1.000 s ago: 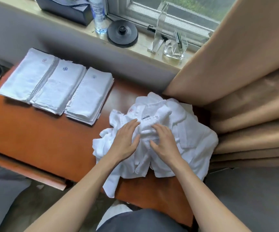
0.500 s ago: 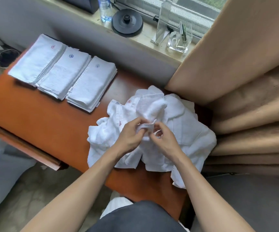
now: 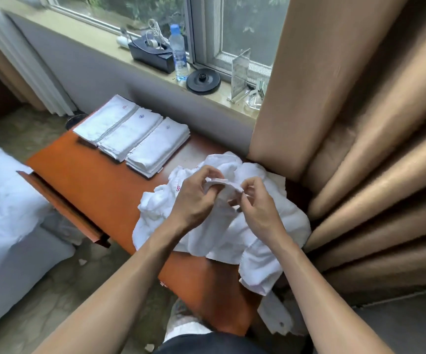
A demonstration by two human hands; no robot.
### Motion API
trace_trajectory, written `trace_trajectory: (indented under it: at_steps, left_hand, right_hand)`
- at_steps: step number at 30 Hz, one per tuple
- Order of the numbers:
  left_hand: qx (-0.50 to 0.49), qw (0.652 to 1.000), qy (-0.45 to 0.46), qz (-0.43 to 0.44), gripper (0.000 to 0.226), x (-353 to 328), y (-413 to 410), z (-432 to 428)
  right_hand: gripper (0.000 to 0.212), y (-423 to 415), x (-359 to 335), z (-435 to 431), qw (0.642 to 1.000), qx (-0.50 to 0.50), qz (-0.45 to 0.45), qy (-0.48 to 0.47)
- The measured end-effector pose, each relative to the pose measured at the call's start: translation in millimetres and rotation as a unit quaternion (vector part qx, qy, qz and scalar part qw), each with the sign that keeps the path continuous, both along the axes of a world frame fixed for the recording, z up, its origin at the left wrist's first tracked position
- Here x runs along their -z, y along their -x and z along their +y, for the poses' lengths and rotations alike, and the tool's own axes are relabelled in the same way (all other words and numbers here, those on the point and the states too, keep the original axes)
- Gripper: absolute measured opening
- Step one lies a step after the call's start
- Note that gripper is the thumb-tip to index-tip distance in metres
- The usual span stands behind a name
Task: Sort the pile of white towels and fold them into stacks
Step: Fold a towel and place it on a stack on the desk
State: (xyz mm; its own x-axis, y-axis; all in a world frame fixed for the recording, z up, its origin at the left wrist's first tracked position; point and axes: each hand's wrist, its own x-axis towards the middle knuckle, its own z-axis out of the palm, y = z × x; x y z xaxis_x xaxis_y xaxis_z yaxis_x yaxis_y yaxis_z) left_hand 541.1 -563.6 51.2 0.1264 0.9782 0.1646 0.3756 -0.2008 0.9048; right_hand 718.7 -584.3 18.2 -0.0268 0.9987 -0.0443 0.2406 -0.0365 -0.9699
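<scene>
A crumpled pile of white towels (image 3: 265,233) lies on the right half of an orange-brown table (image 3: 91,175). My left hand (image 3: 194,198) and my right hand (image 3: 258,205) are raised just above the pile, both pinching the edge of one white towel (image 3: 223,186) stretched between them. Three stacks of folded white towels sit side by side at the table's far left: the left stack (image 3: 104,118), the middle stack (image 3: 130,134) and the right stack (image 3: 158,146). Small red and blue marks show on the towels.
A tan curtain (image 3: 360,123) hangs close against the pile's right side. The windowsill behind holds a water bottle (image 3: 178,54), a black box (image 3: 150,53), a black round base (image 3: 203,80) and a clear stand (image 3: 240,72). A bed (image 3: 2,200) stands to the left.
Both hands have lifted off the pile, pulling one towel's edge up between them. The camera has tilted up and back, showing more window and floor.
</scene>
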Motion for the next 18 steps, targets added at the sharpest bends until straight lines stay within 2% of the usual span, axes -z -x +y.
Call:
trace_trajectory:
  at_steps: [3,6,8,13,16,18]
  left_hand:
    - [-0.014,1.0,-0.017,-0.02,0.018,-23,-12,-14]
    - [-0.014,0.998,-0.046,-0.037,0.021,-43,-26,-30]
    - [-0.022,0.996,-0.065,-0.053,0.021,-57,-32,-39]
    - [-0.08,0.989,-0.105,-0.063,0.023,-75,-28,-54]
    - [-0.116,0.987,-0.098,-0.045,0.022,-71,-18,-60]
    - [-0.128,0.988,-0.076,-0.03,0.017,-65,-12,-63]
  right_hand:
    - [0.014,-13,-14,-12,0.999,-0.002,-0.014,-0.03]
    - [0.015,-27,-22,-26,0.996,-0.047,-0.06,-0.048]
    - [0.023,-33,-24,-36,0.991,-0.071,-0.098,-0.064]
    - [0.034,-54,-28,-59,0.981,-0.046,-0.187,-0.018]
    - [0.043,-65,-32,-67,0.993,0.0,-0.114,0.0]
    - [0.044,-66,-39,-70,0.995,0.022,-0.098,-0.005]
